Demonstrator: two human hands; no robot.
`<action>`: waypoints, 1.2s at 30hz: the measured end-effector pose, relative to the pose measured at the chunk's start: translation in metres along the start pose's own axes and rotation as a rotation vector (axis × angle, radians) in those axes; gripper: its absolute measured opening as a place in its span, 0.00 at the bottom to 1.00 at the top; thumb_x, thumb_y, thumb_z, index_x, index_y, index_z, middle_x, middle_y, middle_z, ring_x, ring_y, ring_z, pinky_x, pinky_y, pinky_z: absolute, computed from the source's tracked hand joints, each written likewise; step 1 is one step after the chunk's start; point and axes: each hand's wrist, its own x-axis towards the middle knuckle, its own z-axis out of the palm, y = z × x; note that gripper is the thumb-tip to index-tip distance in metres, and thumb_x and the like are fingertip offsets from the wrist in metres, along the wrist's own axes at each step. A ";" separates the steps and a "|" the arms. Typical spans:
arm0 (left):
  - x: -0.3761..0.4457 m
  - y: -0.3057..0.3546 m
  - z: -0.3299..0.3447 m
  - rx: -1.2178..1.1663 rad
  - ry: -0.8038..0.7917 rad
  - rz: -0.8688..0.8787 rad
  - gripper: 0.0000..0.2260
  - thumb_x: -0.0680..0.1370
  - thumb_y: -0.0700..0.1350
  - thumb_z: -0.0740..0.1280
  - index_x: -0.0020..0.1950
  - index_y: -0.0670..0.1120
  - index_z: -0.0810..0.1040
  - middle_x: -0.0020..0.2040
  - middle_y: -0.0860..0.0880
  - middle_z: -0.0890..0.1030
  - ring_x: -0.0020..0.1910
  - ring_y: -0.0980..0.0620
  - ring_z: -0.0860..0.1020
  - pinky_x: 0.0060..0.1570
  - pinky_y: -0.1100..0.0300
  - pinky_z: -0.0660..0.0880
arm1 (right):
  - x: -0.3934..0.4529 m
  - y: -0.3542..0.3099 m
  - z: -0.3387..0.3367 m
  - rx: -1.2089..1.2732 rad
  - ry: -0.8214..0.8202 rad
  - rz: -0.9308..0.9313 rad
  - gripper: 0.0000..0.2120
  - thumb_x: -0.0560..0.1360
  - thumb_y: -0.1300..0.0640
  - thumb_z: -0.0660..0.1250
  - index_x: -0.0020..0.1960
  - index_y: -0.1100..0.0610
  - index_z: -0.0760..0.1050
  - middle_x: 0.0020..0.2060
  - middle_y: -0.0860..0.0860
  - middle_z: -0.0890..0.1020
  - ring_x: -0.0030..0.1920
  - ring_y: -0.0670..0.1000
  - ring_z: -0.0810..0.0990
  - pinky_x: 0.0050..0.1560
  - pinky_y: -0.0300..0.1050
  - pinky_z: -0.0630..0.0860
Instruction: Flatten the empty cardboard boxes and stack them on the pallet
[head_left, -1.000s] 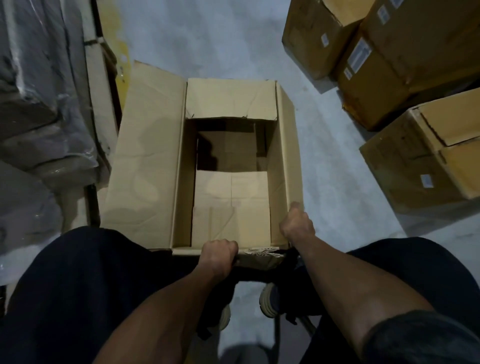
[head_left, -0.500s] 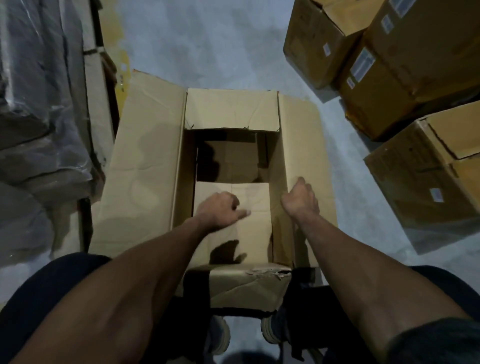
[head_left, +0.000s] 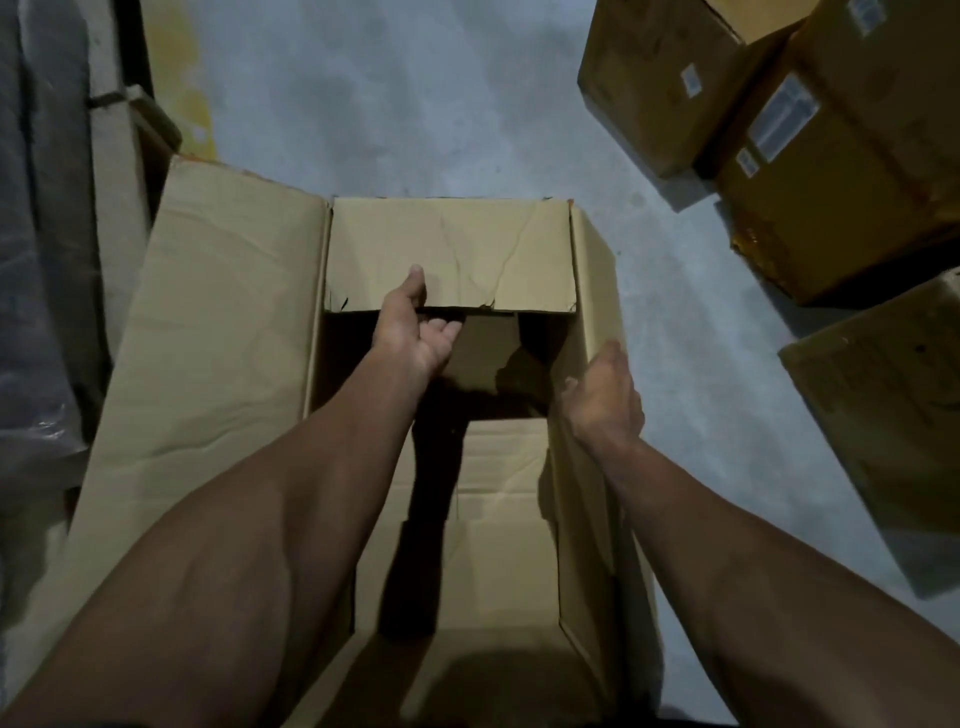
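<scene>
White labels (head_left: 784, 118) are showing on the stacked boxes (head_left: 810, 171) at upper right; their print is proving too blurred to read.

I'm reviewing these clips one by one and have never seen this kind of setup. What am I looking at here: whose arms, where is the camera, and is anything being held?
There is no robot. A person wears a wide-angle camera on the head, looking down, so both bare arms reach in from the bottom edge. On the grey concrete floor stands an open cardboard box, flaps spread. The left hand reaches to the far flap, thumb on top and fingers curling under its edge. The right hand is at the box's right wall; whether it grips is unclear. At right sit closed labelled boxes, and at left plastic-wrapped goods.
</scene>
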 end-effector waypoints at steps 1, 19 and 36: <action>0.004 0.001 0.004 -0.026 0.012 -0.003 0.06 0.81 0.43 0.67 0.52 0.40 0.77 0.67 0.39 0.76 0.66 0.42 0.76 0.62 0.49 0.73 | 0.000 0.000 0.002 -0.002 0.006 0.005 0.27 0.79 0.58 0.67 0.74 0.59 0.61 0.67 0.57 0.73 0.66 0.60 0.74 0.60 0.54 0.74; 0.005 0.056 0.092 0.847 -0.106 0.655 0.12 0.82 0.49 0.65 0.61 0.45 0.79 0.58 0.47 0.82 0.59 0.50 0.79 0.65 0.54 0.73 | -0.004 -0.010 -0.002 -0.019 -0.033 0.036 0.27 0.81 0.61 0.64 0.77 0.58 0.59 0.67 0.59 0.76 0.63 0.61 0.77 0.58 0.53 0.75; 0.119 0.070 0.092 2.586 -0.004 0.773 0.17 0.80 0.51 0.66 0.66 0.45 0.72 0.61 0.42 0.78 0.59 0.39 0.77 0.56 0.46 0.73 | -0.003 -0.008 0.004 -0.003 0.003 0.006 0.24 0.81 0.61 0.65 0.74 0.59 0.62 0.63 0.57 0.78 0.57 0.58 0.80 0.51 0.48 0.75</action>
